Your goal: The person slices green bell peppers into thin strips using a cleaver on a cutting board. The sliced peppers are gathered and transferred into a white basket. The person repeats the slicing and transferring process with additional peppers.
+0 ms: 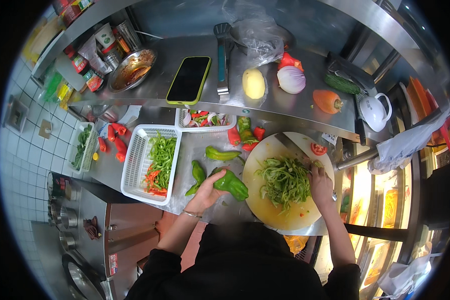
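My left hand (209, 191) grips a whole green pepper (230, 184) above the steel worktop, just left of the round cutting board (257, 202). On the board lies a heap of shredded green pepper (285, 180). My right hand (321, 183) is closed around the handle of a kitchen knife (288, 144), whose blade lies across the board's far side, beyond the heap. A tomato slice (318, 149) sits near the board's far right edge. Two more long green peppers, one nearer (198, 175) and one farther (221, 153), rest by my left hand.
A white plastic basket (135, 165) holds green and red pepper strips; another (206, 127) behind it holds cut vegetables. Red pepper pieces (120, 146) lie left. The overhanging shelf (142, 95) carries a phone (188, 80), tongs (222, 63), a potato (254, 83), an onion (291, 79) and a carrot (326, 100).
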`<action>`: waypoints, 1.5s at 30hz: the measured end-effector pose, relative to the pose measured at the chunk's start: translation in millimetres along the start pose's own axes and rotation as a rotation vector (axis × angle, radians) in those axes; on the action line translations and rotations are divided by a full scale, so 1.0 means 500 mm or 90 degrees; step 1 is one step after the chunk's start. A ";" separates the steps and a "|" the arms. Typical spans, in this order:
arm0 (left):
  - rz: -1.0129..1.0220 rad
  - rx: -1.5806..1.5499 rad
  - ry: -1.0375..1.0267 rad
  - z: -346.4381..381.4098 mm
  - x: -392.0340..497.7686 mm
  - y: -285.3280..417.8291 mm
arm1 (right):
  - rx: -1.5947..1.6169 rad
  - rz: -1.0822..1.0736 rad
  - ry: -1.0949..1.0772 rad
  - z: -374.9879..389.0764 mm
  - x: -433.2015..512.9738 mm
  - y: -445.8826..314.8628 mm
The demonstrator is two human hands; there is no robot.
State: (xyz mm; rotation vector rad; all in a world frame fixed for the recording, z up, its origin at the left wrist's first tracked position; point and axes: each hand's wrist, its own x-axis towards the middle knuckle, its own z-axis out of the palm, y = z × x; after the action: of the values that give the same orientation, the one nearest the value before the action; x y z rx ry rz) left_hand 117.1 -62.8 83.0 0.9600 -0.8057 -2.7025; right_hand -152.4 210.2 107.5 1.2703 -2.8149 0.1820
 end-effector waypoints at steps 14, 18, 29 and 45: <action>-0.037 0.283 -0.201 0.105 -0.016 -0.014 | 0.454 -0.186 -0.247 -0.112 -0.022 -0.286; 0.079 0.438 -0.214 0.106 -0.019 -0.021 | 0.582 -0.075 -0.215 -0.093 -0.011 -0.297; 0.231 0.394 -0.200 0.100 -0.016 -0.034 | 0.757 -0.096 -0.375 -0.082 0.007 -0.261; -0.117 0.289 -0.350 -0.022 -0.007 0.031 | 0.747 0.004 -0.660 -0.125 0.021 -0.232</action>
State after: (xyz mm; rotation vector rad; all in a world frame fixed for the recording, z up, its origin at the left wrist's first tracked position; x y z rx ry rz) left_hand 126.3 -79.2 86.2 0.3455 -1.5497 -3.0533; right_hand -72.9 134.3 180.6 1.8893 -3.6040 1.9025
